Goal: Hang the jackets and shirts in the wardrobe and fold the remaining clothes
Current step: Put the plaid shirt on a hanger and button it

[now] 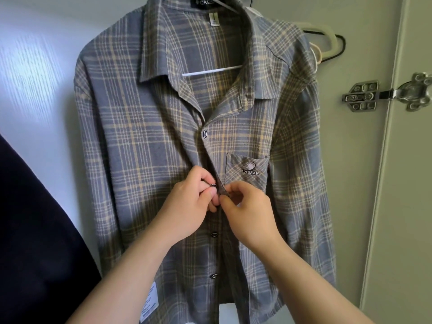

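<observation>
A grey-blue and yellow plaid shirt [145, 141] hangs on a white hanger [210, 71] inside the wardrobe, facing me. Its chest pocket [247, 174] reads CAESAR. My left hand [189, 206] pinches a dark button [213, 185] on the left placket at mid-chest. My right hand [250, 213] pinches the edge of the opposite placket right beside it. The top button [205, 134] sits above my hands, and two more buttons show below them. The front hangs open below my hands.
A dark navy garment [35, 230] hangs at the left edge. Spare white and black hangers [327, 43] hang behind the shirt's right shoulder. The open wardrobe door [406, 206] with a metal hinge [385, 94] stands at the right. The white wardrobe wall [35, 78] is behind.
</observation>
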Demonstrator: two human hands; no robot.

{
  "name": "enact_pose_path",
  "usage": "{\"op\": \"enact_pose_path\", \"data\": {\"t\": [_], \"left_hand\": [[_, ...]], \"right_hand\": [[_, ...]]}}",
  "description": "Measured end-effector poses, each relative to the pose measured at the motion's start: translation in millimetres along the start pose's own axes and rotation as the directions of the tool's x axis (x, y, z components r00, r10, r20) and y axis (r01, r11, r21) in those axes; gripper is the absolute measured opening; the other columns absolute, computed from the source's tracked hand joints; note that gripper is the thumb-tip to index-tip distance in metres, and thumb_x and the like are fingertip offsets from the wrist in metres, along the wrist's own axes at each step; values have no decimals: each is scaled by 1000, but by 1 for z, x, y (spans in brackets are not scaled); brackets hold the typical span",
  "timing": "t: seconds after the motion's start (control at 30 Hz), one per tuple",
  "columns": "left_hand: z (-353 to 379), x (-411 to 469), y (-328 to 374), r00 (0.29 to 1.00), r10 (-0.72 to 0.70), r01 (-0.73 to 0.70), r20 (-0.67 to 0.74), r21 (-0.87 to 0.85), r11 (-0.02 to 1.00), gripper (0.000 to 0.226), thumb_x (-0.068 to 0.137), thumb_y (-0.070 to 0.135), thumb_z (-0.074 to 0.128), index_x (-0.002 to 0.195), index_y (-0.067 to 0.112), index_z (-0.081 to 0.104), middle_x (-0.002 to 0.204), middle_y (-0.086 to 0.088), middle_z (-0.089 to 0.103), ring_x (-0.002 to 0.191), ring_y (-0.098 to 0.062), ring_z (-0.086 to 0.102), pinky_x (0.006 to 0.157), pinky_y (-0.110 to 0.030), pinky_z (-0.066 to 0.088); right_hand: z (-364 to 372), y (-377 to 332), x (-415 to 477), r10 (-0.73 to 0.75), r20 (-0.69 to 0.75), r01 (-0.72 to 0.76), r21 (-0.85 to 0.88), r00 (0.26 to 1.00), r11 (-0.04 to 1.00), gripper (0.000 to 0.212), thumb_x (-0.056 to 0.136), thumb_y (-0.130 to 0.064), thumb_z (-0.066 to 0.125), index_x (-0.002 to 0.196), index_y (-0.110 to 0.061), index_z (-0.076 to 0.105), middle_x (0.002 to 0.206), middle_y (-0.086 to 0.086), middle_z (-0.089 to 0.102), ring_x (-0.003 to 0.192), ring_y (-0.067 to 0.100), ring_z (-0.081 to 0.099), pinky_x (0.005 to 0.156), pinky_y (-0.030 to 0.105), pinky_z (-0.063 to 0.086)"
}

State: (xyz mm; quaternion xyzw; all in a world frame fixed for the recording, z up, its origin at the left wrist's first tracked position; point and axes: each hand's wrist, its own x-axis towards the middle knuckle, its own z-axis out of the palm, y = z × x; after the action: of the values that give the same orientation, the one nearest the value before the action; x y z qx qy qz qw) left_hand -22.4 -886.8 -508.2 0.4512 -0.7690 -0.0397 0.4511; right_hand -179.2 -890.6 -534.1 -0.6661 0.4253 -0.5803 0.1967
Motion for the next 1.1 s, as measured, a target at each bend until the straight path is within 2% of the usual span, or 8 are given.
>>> {"op": "enact_pose_path", "data": {"t": [0.2,0.37,0.43,0.5,0.63,0.7,0.9,1.1], "left_hand": [[-6,0,-2,999,-7,11,42,-116,993,16,102,11,56,97,26,54,77,5,74,67,-12,70,63,-18,53],[-5,2,-12,997,-65,58,-35,-184,981,26,97,14,65,90,39,65,76,5,76,68,-13,72,64,-23,55],[-4,3,-17,986,-114,84,-119,-229,970,27,89,17,72,87,44,73,78,6,76,71,-13,74,69,-27,57],[-5,4,-19,973,-144,99,-179,-239,966,22,81,30,74,85,51,75,78,11,77,74,-8,74,69,-21,57],[-2,4,-21,962,-191,117,-194,-338,934,16,73,46,72,86,53,77,77,9,77,73,-6,73,68,-17,55],[-2,4,-20,960,-206,126,-187,-368,921,15,74,42,76,86,51,78,77,5,78,72,-10,74,66,-19,56],[-5,3,-20,964,-199,124,-175,-366,922,33,87,2,77,82,35,78,74,0,77,68,-14,75,62,-17,56],[-8,3,-22,966,-215,154,-146,-348,925,38,88,7,73,83,44,78,81,5,78,71,-15,76,66,-18,56]], "right_hand": [[1,-5,1,39,22,-43,234,999,971,6,90,-16,71,87,-21,70,76,-6,74,71,7,67,66,14,49],[1,-5,1,59,71,-80,332,996,940,16,88,-8,68,92,-22,74,80,-7,75,67,0,64,64,11,46],[3,-4,1,95,88,-119,320,992,940,25,87,-4,62,99,-21,76,87,-8,76,72,0,66,68,16,50],[6,-2,1,101,94,-123,272,990,955,28,89,-6,59,105,-22,77,93,-8,76,78,4,69,75,24,55],[12,-3,-1,15,10,-17,152,1000,988,24,93,-13,61,107,-24,77,96,-15,74,86,-4,66,81,13,50],[14,-4,-2,-8,-31,12,138,999,990,21,95,-15,63,106,-24,78,97,-17,73,92,-5,66,84,11,49],[19,-5,-2,-21,-81,34,165,997,986,12,91,-17,73,101,-22,78,92,-16,73,89,-2,67,84,18,54],[22,-5,3,-35,-133,53,135,990,989,9,85,-20,81,92,-20,76,83,-15,71,79,-1,66,74,13,52]]}}
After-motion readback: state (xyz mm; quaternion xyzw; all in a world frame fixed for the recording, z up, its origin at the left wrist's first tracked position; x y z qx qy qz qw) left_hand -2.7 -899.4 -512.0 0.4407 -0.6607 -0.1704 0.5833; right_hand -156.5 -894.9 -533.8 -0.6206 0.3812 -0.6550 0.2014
